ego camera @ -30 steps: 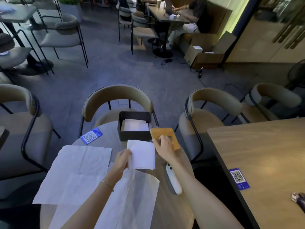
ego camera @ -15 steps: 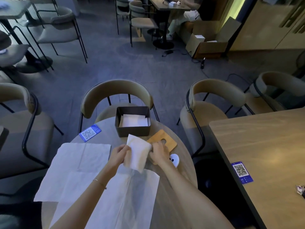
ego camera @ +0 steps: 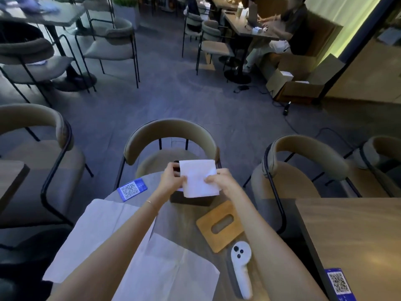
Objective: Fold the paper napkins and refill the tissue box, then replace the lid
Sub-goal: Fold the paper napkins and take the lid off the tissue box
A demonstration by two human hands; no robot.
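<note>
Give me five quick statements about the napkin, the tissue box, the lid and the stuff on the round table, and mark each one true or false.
1. Both hands, left hand and right hand, hold the folded white paper napkin. True.
2. The wooden lid with the oval slot sits on the dark tissue box. False: it lies on the round table, beside the box.
3. A white handheld controller lies near the lid. True.
4. No unfolded napkins remain. False: large unfolded white sheets lie on the table.
5. The blue QR code card lies right of the box. False: left.

Lid (ego camera: 220,225) right of unfolded napkins (ego camera: 102,233)
</note>
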